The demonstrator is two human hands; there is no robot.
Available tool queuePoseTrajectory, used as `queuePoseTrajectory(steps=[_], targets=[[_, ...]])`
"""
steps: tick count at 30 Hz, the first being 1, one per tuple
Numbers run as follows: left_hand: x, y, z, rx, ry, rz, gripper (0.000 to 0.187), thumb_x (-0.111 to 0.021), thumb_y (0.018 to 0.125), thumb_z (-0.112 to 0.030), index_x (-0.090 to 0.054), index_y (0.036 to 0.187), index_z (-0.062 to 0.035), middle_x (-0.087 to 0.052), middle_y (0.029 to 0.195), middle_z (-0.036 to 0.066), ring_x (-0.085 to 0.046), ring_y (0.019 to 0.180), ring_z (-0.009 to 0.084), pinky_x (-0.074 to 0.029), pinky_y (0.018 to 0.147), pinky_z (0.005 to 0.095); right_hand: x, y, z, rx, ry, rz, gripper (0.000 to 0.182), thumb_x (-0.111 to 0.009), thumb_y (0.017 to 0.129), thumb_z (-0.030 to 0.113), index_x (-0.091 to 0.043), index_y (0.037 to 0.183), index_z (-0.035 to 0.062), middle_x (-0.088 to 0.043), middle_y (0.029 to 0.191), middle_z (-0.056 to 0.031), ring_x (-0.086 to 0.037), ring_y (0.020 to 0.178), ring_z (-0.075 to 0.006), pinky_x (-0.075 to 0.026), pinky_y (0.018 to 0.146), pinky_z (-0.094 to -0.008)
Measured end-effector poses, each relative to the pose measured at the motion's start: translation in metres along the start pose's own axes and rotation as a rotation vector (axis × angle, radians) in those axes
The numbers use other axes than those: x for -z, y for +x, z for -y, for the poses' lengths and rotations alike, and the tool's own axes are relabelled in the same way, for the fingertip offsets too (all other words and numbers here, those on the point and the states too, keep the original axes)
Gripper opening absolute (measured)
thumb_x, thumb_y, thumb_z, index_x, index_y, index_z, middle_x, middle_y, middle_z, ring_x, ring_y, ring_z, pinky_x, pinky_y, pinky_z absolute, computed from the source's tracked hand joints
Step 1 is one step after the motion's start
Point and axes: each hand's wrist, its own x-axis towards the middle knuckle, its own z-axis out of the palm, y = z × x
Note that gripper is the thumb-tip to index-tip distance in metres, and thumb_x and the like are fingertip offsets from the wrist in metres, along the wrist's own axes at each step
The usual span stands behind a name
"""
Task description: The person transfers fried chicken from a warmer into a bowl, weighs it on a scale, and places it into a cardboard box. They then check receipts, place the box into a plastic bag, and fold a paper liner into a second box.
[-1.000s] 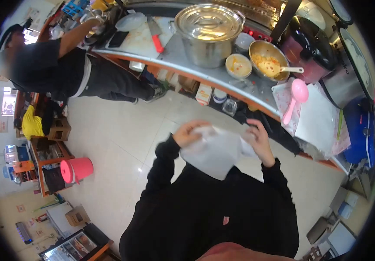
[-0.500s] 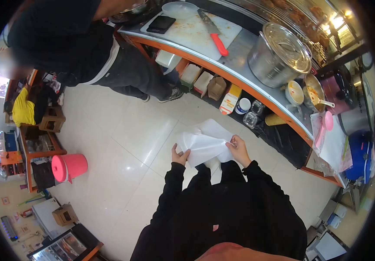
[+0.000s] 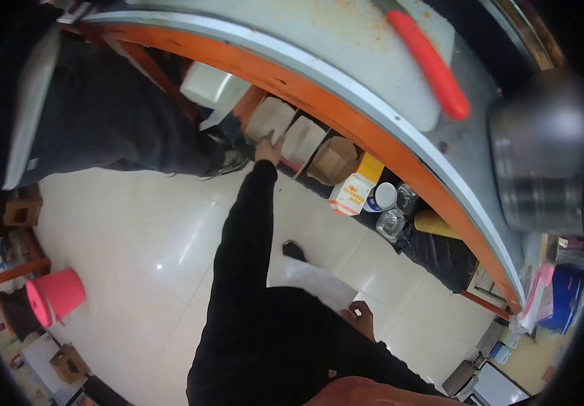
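Note:
My left hand reaches to the low shelf under the counter. Its fingers are apart and touch the near edge of an open box with a pale stack of sheets in it; I cannot make out a grip. Another box of pale sheets stands just to the right of it. Close to my body, my right hand is closed on the edge of a white paper sheet. My sleeve and torso hide part of that sheet.
Along the shelf are a brown cardboard tray, a yellow-white carton, a white tub and clear containers. A red-handled knife and a metal pot are on the counter above. A co-worker's leg stands left; a pink bucket is further off.
My left hand has let go of the white paper sheet and moved forward to the shelf boxes. My right hand keeps the sheet, now lower and nearer my body. The view has moved closer to the counter.

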Motion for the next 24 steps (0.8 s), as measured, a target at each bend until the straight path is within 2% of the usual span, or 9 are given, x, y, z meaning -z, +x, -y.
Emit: queuePoseTrajectory(steps=[2, 3, 5, 8, 10, 12, 15, 17, 24], targets=[[-0.026, 0.035, 0.02, 0.05, 0.062, 0.21, 0.05, -0.053, 0.083, -0.048, -0.062, 0.105, -0.0031, -0.06, 0.101, 0.025, -0.057, 0.095, 0.0392, -0.045, 0.081, 0.045, 0.007, 0.019, -0.053, 0.061, 0.008, -0.05, 0.02, -0.064, 0.082, 0.018, -0.058, 0.092, 0.0021, -0.06, 0.083, -0.0073, -0.058, 0.082, -0.0178, -0.047, 0.075, -0.0296], [-0.032, 0.045, 0.027, 0.033, 0.103, 0.246, 0.046, -0.054, 0.083, -0.044, -0.063, 0.103, -0.0033, -0.061, 0.099, 0.024, -0.058, 0.093, 0.0389, -0.045, 0.08, 0.0453, 0.002, 0.032, -0.158, -0.203, -0.391, -0.102, 0.023, -0.062, 0.084, 0.023, -0.059, 0.094, 0.0025, -0.061, 0.084, -0.0079, -0.06, 0.087, -0.0197, -0.047, 0.079, -0.0311], [-0.037, 0.062, 0.036, -0.01, 0.204, 0.317, 0.039, -0.057, 0.081, -0.038, -0.064, 0.097, -0.0037, -0.063, 0.096, 0.022, -0.059, 0.091, 0.0382, -0.046, 0.079, 0.046, 0.005, 0.057, -0.153, -0.354, -0.456, -0.007, 0.022, -0.062, 0.084, 0.022, -0.058, 0.095, 0.0024, -0.061, 0.083, -0.0079, -0.06, 0.086, -0.0188, -0.048, 0.076, -0.0307], [-0.037, 0.068, 0.053, -0.061, 0.335, 0.178, 0.025, -0.059, 0.077, -0.028, -0.064, 0.082, -0.0044, -0.065, 0.084, 0.018, -0.061, 0.081, 0.0387, -0.048, 0.074, 0.0465, 0.018, 0.087, -0.098, -0.571, -0.533, 0.16, 0.021, -0.063, 0.085, 0.02, -0.058, 0.095, 0.0022, -0.061, 0.082, -0.0078, -0.061, 0.085, -0.0175, -0.049, 0.071, -0.0301], [-0.044, 0.074, 0.07, -0.263, 0.458, 0.093, 0.02, -0.06, 0.074, -0.024, -0.064, 0.076, -0.0047, -0.065, 0.078, 0.016, -0.062, 0.074, 0.0358, -0.049, 0.071, 0.0452, 0.022, 0.073, -0.057, -0.342, -0.403, 0.128, 0.02, -0.063, 0.084, 0.018, -0.058, 0.095, 0.0018, -0.061, 0.08, -0.0076, -0.061, 0.08, -0.0155, -0.049, 0.066, -0.0285], [-0.046, 0.078, 0.068, -0.42, 0.534, 0.021, 0.017, -0.06, 0.073, -0.021, -0.063, 0.073, -0.0047, -0.064, 0.074, 0.015, -0.063, 0.068, 0.0326, -0.05, 0.067, 0.0437, 0.015, 0.042, -0.004, 0.242, -0.097, -0.054, 0.019, -0.064, 0.084, 0.014, -0.057, 0.095, 0.0009, -0.06, 0.078, -0.0071, -0.06, 0.072, -0.0125, -0.048, 0.057, -0.0257], [-0.046, 0.065, 0.054, -0.552, 0.569, -0.042, 0.014, -0.058, 0.072, -0.019, -0.062, 0.073, -0.0062, -0.064, 0.071, 0.013, -0.063, 0.061, 0.0278, -0.051, 0.057, 0.0403, 0.007, 0.028, 0.033, -0.067, 0.099, -0.061, 0.019, -0.069, 0.08, 0.007, -0.055, 0.091, 0.0, -0.058, 0.074, -0.003, -0.055, 0.058, -0.0071, -0.043, 0.05, -0.022], [-0.046, 0.057, 0.044, -0.593, 0.545, -0.099, 0.012, -0.058, 0.073, -0.019, -0.062, 0.073, -0.0079, -0.063, 0.069, 0.012, -0.063, 0.057, 0.0269, -0.05, 0.052, 0.0389, 0.006, 0.022, 0.022, -0.059, 0.074, -0.075, 0.018, -0.068, 0.08, 0.007, -0.055, 0.091, -0.0003, -0.058, 0.073, -0.0024, -0.054, 0.057, -0.0069, -0.042, 0.049, -0.0219], [-0.071, 0.072, 0.08, -0.59, 0.489, -0.095, 0.016, -0.057, 0.077, -0.022, -0.065, 0.084, -0.0102, -0.063, 0.071, 0.012, -0.063, 0.062, 0.0289, -0.049, 0.055, 0.0435, 0.002, 0.01, 0.035, -0.114, 0.069, -0.087, 0.016, -0.066, 0.081, 0.006, -0.055, 0.09, -0.0004, -0.057, 0.069, -0.0015, -0.05, 0.055, -0.0047, -0.039, 0.047, -0.0215]])
